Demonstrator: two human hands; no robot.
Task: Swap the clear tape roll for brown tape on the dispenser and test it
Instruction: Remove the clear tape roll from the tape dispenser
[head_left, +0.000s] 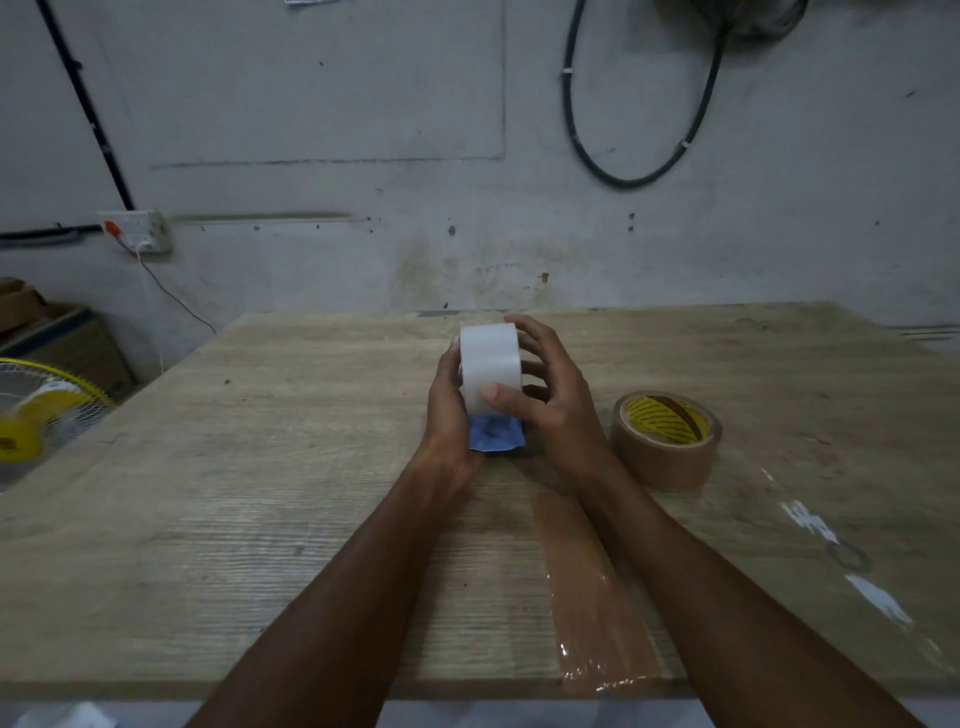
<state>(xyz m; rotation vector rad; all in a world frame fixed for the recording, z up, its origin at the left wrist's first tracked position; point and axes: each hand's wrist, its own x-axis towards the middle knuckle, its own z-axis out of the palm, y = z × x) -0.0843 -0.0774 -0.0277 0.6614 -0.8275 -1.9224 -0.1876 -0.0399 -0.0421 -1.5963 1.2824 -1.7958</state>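
The clear tape roll (490, 364), looking milky white, stands on edge in the blue dispenser (496, 437) near the middle of the wooden table (260, 467). My left hand (451, 415) grips the dispenser from the left side, fingers hidden behind the roll. My right hand (545, 395) wraps the roll from the right, thumb pressed on its front face. The brown tape roll (666, 441), with a yellow printed core, lies flat on the table just right of my right wrist, untouched.
A strip of brown tape (592, 597) is stuck to the table near its front edge, partly under my right forearm. A stretch of clear tape (841, 551) shines at the right. A yellow fan (36, 410) and cardboard boxes (57, 332) stand left of the table.
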